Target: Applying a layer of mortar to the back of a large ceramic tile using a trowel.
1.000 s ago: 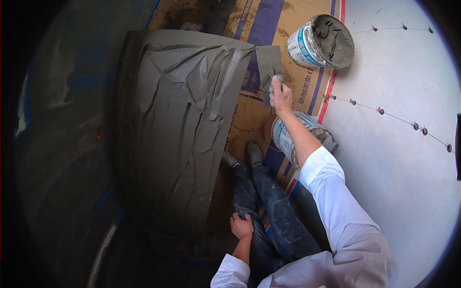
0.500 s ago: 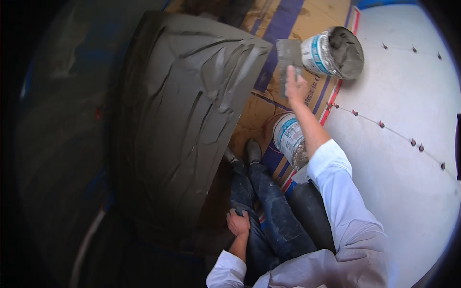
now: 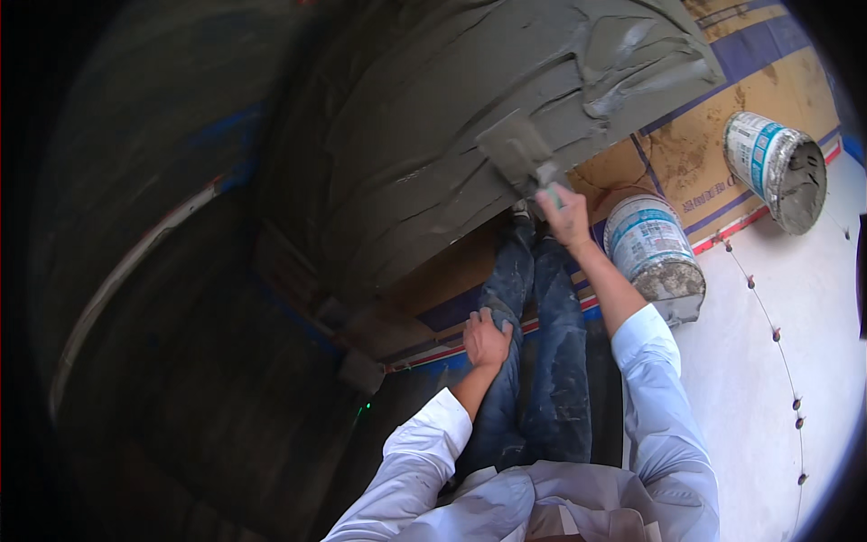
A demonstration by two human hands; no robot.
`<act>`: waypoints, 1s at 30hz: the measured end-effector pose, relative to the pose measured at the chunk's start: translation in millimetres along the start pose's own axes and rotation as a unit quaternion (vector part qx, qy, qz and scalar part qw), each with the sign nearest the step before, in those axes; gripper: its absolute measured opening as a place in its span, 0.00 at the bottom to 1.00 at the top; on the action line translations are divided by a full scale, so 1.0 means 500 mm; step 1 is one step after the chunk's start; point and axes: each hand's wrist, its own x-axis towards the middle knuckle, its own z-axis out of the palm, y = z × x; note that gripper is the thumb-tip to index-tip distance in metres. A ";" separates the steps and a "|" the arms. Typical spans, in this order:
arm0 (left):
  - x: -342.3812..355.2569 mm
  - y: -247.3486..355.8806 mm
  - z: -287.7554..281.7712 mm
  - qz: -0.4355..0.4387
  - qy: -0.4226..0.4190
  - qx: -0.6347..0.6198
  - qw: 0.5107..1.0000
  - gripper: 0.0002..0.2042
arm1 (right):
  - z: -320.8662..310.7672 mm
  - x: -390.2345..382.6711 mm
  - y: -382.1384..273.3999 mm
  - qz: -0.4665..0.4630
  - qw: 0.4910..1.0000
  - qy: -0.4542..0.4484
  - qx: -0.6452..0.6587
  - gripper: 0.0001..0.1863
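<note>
My right hand (image 3: 566, 217) is closed round the handle of a flat steel trowel (image 3: 515, 147). The trowel's grey-smeared blade lies over the near edge of a large panel coated with wet grey mortar (image 3: 415, 144); whether it presses into the coat I cannot tell. Ridges and folds run through the mortar, with a thicker, shinier heap toward the panel's right corner. Holding nothing, my left hand (image 3: 486, 340) rests on my left leg, just above the knee, its fingers laid over the trousers.
A white and blue bucket (image 3: 648, 239) crusted with mortar stands close to my right forearm. Farther right, a mortar-filled bucket (image 3: 768, 158) sits on the stained cardboard (image 3: 704, 172). White flooring (image 3: 741, 379) with a row of small dark clips lies at right. The left side is dark.
My right hand has brought the trowel from beside the filled bucket leftward over the mortar. My view has turned left, so panel and buckets appear farther right. My left hand stays on my leg.
</note>
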 end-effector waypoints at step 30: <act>-0.077 -0.057 -0.328 0.154 -0.022 -0.223 0.962 0.22 | -0.567 -0.490 -0.417 0.105 0.918 0.127 -0.362 0.29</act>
